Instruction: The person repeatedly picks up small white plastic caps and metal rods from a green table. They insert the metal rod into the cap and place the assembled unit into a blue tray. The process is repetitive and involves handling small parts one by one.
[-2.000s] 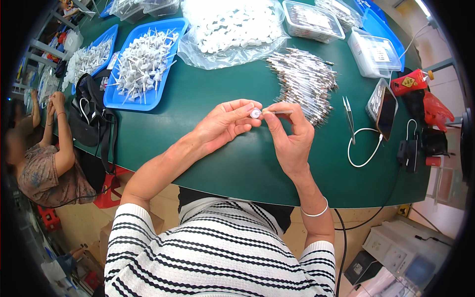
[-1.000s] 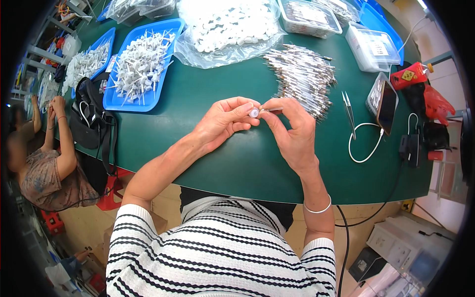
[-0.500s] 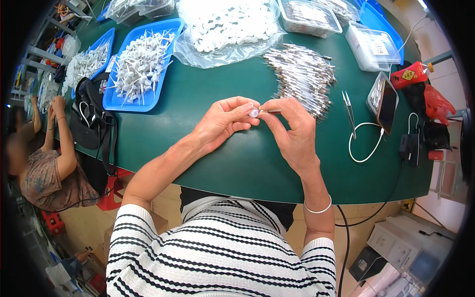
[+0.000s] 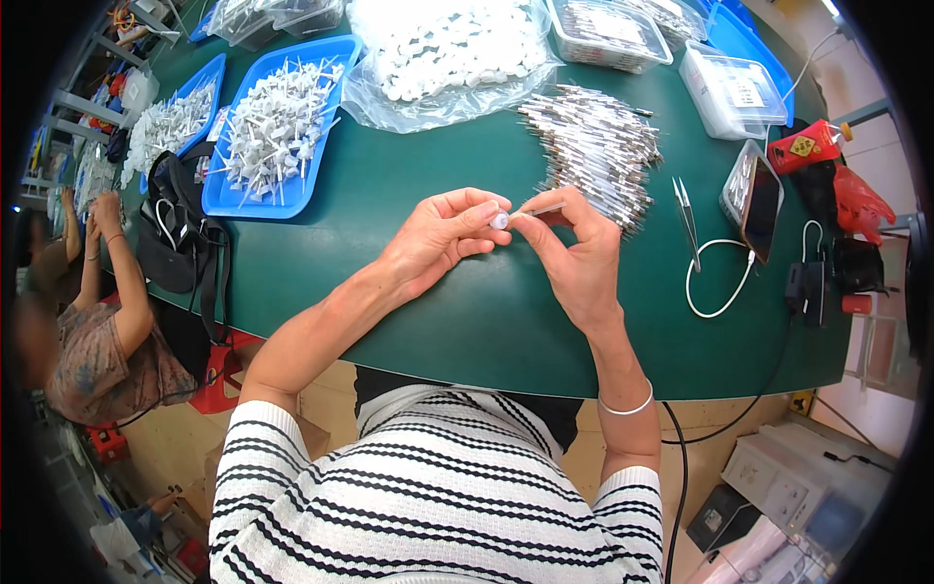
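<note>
Over the middle of the green table, my left hand (image 4: 438, 241) pinches a small white round cap (image 4: 499, 222) between thumb and fingertips. Close against it, my right hand (image 4: 580, 255) has thumb and forefinger closed on a thin metal rod (image 4: 545, 208). The rod's near end meets the cap or lies just beside it; the fingers hide exactly which. Beyond my right hand spreads a pile of similar thin rods (image 4: 595, 146). Farther off, a clear plastic bag (image 4: 389, 115) is heaped with white caps (image 4: 457, 54).
At the left, a blue tray (image 4: 216, 200) holds white parts with thin stems, near a black bag (image 4: 170, 238). Tweezers (image 4: 686, 219), a white cable (image 4: 702, 310), a phone (image 4: 762, 214) and a clear box (image 4: 725, 97) are on the right. Another person (image 4: 117, 331) sits at the far left.
My right fingers have shifted slightly, and more of the thin rod shows above them. My left hand keeps its place with the cap. The person at the left has moved their arms a little.
</note>
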Action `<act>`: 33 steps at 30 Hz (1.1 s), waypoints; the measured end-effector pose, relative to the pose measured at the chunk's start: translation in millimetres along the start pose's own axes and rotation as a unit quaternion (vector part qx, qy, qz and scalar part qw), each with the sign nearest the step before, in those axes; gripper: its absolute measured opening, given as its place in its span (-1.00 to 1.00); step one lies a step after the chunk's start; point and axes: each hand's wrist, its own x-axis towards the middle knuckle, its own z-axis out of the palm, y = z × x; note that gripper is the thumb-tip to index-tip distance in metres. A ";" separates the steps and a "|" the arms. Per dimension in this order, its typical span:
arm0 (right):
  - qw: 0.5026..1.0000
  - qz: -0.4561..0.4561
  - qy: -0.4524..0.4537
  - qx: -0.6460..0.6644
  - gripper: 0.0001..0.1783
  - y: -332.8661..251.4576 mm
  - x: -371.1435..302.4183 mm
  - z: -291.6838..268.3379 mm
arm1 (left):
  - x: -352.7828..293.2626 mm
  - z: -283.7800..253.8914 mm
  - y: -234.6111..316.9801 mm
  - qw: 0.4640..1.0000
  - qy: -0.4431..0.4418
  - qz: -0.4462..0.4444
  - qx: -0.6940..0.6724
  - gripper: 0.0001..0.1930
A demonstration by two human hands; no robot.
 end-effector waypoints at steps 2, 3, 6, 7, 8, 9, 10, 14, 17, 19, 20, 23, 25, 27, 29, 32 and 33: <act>1.000 0.002 0.001 0.005 -0.89 1.0 -0.1 0.6 | -0.4 0.4 0.4 1.000 -0.001 0.000 -0.002 -0.78; 1.000 0.004 0.004 0.010 -0.90 1.9 -0.2 1.2 | -0.5 0.5 0.6 1.000 -0.002 0.000 -0.003 -0.78; 1.000 0.013 0.008 0.018 -0.90 1.9 -0.6 1.8 | -1.1 1.2 1.1 1.000 -0.002 -0.001 -0.006 -0.78; 1.000 0.017 0.008 0.019 -0.91 1.6 -0.7 2.1 | -1.2 1.3 1.1 1.000 -0.001 -0.002 -0.007 -0.78; 1.000 0.019 0.009 0.023 -0.91 1.5 -0.7 2.6 | -1.2 1.3 1.0 1.000 0.000 -0.002 -0.007 -0.78; 0.999 0.022 0.009 0.027 -0.91 1.5 -0.7 3.1 | -1.3 1.3 0.8 1.000 0.000 -0.001 -0.007 -0.78; 0.999 0.025 0.010 0.030 -0.91 1.3 -0.5 3.4 | -1.3 1.4 0.7 1.000 0.000 -0.001 -0.006 -0.77; 0.999 0.035 0.002 0.033 -0.92 5.2 -1.4 3.7 | -0.9 0.7 0.4 1.000 0.000 -0.001 -0.007 -0.77; 0.998 0.041 -0.003 0.043 -0.93 5.3 -1.6 4.1 | -1.1 0.9 -0.1 1.000 0.002 -0.001 -0.008 -0.77; 0.997 0.049 -0.004 0.054 -0.93 4.5 -1.7 4.8 | -1.1 0.3 0.1 1.000 -0.001 0.001 -0.010 -0.77; 0.996 0.058 -0.004 0.063 -0.94 4.3 -1.9 5.3 | -1.3 0.4 0.0 1.000 0.001 0.002 -0.010 -0.77; 0.993 0.077 -0.005 0.087 -0.95 4.5 -2.4 6.2 | -1.8 1.7 0.0 1.000 0.004 0.003 -0.011 -0.77; 0.992 0.078 -0.008 0.097 -0.95 6.0 -2.3 6.2 | -1.9 2.5 0.7 1.000 0.004 0.005 -0.012 -0.78; 0.992 0.081 -0.010 0.096 -0.96 10.5 -4.2 7.3 | -1.0 1.6 -0.6 1.000 0.005 0.008 -0.007 -0.79; 0.994 0.076 -0.014 0.082 -0.95 11.8 -4.1 7.8 | -0.3 -0.6 -1.7 1.000 0.003 0.016 -0.006 -0.80; 0.997 0.064 -0.027 0.044 -0.91 8.1 -3.4 5.4 | -0.5 -2.3 -0.4 0.999 -0.001 0.042 0.005 -0.80; 0.997 0.064 -0.036 0.033 -0.89 5.4 -2.2 1.1 | -0.7 -1.1 1.3 0.998 0.001 0.057 0.017 -0.79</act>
